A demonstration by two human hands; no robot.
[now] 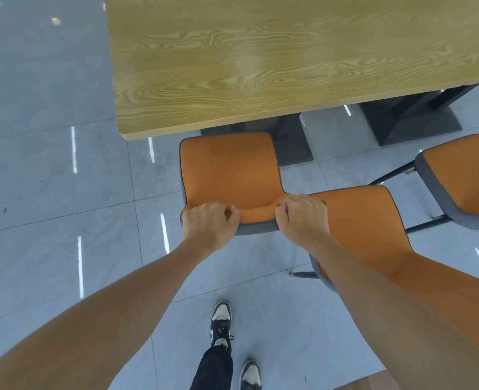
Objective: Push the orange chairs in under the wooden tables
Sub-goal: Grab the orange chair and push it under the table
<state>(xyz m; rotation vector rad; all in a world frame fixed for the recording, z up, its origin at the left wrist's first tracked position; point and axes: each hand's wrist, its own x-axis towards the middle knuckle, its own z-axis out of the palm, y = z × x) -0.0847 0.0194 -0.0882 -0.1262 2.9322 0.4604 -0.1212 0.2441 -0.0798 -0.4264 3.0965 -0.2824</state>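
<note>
orange chair (230, 170): seat front at wooden table (275, 60) near edge | second (373, 229), third (463, 178): pulled out, clear of it

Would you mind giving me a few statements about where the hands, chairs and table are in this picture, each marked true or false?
1. Both hands grip the top edge of one chair's backrest. True: the left hand and right hand close over the backrest of the held chair.
2. The held chair's seat is fully under the wooden table. False: most of the seat shows in front of the table edge.
3. Another orange chair stands to the right. True.
4. Plates lie on the table. False: the part in view shows only bare wood grain.
5. The person is barefoot. False: a black-and-white shoe is visible.
</note>
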